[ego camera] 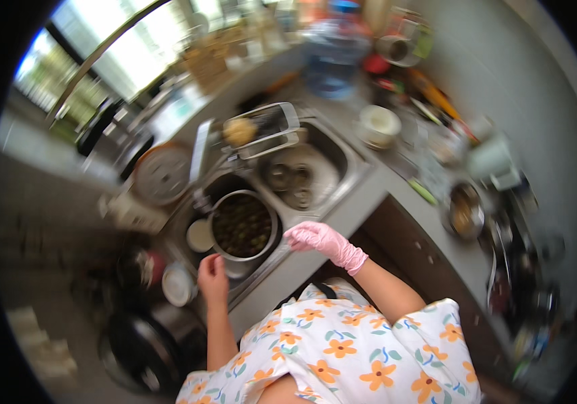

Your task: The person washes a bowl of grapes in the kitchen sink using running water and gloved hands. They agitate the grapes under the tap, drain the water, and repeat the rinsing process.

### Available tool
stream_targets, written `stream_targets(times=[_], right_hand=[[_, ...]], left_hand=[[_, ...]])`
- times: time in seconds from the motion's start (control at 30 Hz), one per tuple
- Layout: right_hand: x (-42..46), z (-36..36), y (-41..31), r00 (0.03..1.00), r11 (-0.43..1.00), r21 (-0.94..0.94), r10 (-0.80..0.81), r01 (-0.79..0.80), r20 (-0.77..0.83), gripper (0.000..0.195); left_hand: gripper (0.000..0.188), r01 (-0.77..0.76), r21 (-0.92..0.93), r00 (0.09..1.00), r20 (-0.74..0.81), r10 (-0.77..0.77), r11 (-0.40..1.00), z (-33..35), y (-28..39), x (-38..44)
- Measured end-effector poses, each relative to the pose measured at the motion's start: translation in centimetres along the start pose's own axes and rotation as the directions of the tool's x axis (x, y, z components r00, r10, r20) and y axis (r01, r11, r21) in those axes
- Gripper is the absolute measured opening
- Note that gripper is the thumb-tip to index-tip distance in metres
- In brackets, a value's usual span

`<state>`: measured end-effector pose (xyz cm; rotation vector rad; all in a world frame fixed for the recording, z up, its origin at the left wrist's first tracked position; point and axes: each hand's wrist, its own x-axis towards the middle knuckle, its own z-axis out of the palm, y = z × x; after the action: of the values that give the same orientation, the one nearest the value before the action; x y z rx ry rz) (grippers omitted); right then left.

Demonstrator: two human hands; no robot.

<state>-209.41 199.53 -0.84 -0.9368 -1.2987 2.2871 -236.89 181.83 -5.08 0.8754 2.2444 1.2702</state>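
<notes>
A round metal pot [244,225] full of small dark greenish-brown pieces, too blurred to name, sits in the left sink basin [240,270]. My bare left hand [212,275] is just below the pot's near left rim, fingers curled; whether it touches the rim is unclear. On my right hand [321,242] is a pink glove, and its bent fingers hang over the sink's front edge, right of the pot. Nothing shows in either hand, though blur hides the fingertips. A pale round container [200,236] stands against the pot's left side, beneath the faucet [203,201].
A rack [265,129] with a yellowish sponge-like item spans the right basin [326,179]. Stacked bowls [379,126], a metal bowl [464,211] and a large blue water bottle [334,60] crowd the counter. At left are a round lid [163,173] and a white-lidded container [178,284].
</notes>
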Motion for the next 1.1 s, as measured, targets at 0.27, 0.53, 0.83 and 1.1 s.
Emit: stream_targets(times=[0.27, 0.53, 0.83, 1.1], right_hand=[[-24.1, -2.5, 6.5, 0.876, 0.824, 0.483, -0.032, 0.296, -0.482, 0.041], [-46.1, -2.1, 18.2, 0.478, 0.498, 0.427, 0.029, 0.754, -0.878, 0.042], [-68.7, -0.5, 29.2, -0.017, 0.288, 0.051, 0.228, 0.956, -0.973, 0.041], [-78.1, -1.8, 32.2, -0.18, 0.227, -0.095, 0.392, 0.969, -0.902, 0.038]], left_hand=[[0.041, -0.039, -0.233, 0.886, 0.441, 0.141, 0.972, 3.1, 2.1, -1.6], [0.028, -0.22, -0.275, 0.489, 0.799, 0.35, 0.936, 16.8, 13.5, -14.5], [0.043, 0.056, -0.151, -0.134, 0.979, 0.157, 0.987, 31.5, 28.6, -47.4], [0.045, 0.06, 0.069, -0.383, 0.923, -0.041, 0.996, 37.0, 34.2, -65.8]])
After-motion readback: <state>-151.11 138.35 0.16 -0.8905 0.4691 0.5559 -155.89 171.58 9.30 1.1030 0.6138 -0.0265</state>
